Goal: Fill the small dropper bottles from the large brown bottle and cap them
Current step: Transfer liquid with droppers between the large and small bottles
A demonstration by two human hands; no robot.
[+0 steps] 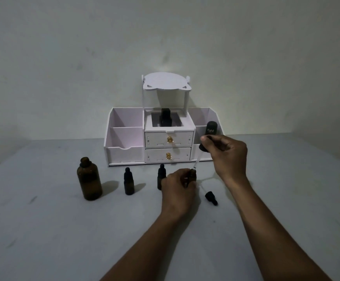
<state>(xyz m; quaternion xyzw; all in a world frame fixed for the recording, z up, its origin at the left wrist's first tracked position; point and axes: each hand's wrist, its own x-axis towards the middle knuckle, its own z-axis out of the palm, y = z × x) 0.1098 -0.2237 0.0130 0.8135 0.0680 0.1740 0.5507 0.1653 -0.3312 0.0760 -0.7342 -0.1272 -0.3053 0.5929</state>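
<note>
The large brown bottle [89,178] stands uncapped at the left of the table. A capped small dropper bottle [129,183] stands to its right, and another capped one [161,175] is partly hidden behind my left hand [178,186]. That hand grips an uncapped small brown bottle [192,175]. My right hand [226,156] pinches the black bulb of a large dropper [203,148]. Its glass tube [197,162] slants down, with the tip at the small bottle's mouth. A loose small dropper cap [211,198] lies on the table between my forearms.
A white desk organiser [124,138] with two drawers and side compartments stands against the wall behind the bottles. A dark bottle [165,119] sits in its middle compartment. A black "Kahf" container [211,128] stands in its right compartment, just behind my right hand.
</note>
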